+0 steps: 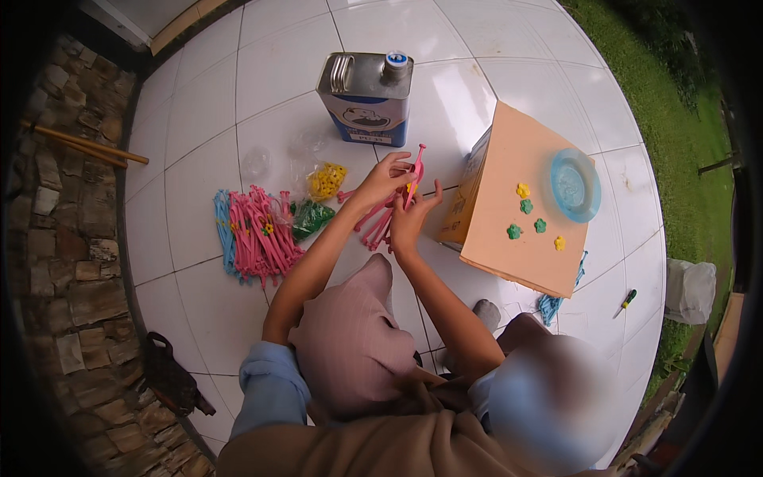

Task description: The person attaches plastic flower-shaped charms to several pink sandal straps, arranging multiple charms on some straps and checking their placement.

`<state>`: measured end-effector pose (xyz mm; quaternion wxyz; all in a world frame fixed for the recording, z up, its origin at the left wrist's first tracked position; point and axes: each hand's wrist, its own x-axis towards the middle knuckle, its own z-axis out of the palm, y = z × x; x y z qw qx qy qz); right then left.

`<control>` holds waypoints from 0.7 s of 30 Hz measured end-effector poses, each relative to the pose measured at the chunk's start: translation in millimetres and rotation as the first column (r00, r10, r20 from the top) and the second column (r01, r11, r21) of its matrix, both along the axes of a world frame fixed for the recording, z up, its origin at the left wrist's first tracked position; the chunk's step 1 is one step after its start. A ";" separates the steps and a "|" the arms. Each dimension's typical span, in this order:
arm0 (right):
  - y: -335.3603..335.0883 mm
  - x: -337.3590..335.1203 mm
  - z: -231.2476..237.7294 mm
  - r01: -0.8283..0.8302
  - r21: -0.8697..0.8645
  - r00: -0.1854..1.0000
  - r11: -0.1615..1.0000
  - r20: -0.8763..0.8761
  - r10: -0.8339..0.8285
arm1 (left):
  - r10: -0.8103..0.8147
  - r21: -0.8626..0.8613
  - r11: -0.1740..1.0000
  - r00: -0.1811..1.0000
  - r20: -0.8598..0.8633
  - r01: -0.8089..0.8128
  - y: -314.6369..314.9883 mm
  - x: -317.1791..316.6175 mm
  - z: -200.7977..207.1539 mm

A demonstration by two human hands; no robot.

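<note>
Above my lap, my left hand and my right hand meet around a slim pink plastic piece with a knobbed end. My left fingers pinch it from the side, while the right hand grips its lower end, partly hidden by the fingers. A bit of yellow shows on the piece between the hands. Beneath them lie several loose pink sticks. To the left is a large heap of similar pink sticks, some with yellow or green flowers, beside light-blue sticks.
Bags of yellow flowers and green pieces lie left of my hands. A metal can stands ahead. At right, a cardboard box carries a blue dish and small flowers. A screwdriver lies farther right.
</note>
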<state>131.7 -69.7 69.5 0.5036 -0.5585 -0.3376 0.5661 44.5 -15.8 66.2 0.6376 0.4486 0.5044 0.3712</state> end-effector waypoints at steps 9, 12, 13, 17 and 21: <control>8.0 9.6 -85.3 0.074 0.031 0.797 0.997 0.599 -0.078 | 0.110 0.037 0.994 0.966 -0.235 -0.104 -7.0 25.6 -100.7; 4.7 5.5 -29.4 -0.003 0.111 0.914 0.994 0.404 -0.042 | 0.367 0.227 0.917 0.917 -0.155 -0.328 4.6 10.2 -61.7; 9.0 6.3 -1.2 0.030 0.147 0.979 0.989 0.196 -0.059 | 0.420 0.228 0.887 0.907 -0.036 -0.402 13.2 7.8 -34.0; 38.9 32.1 105.2 0.149 0.335 0.983 0.930 -0.157 -0.100 | 0.553 0.304 0.747 0.807 0.209 -0.591 35.6 15.6 87.7; 80.4 108.7 158.7 0.071 0.610 0.975 0.789 0.125 -0.184 | 0.372 0.298 0.833 0.870 0.323 -0.467 34.6 72.7 168.3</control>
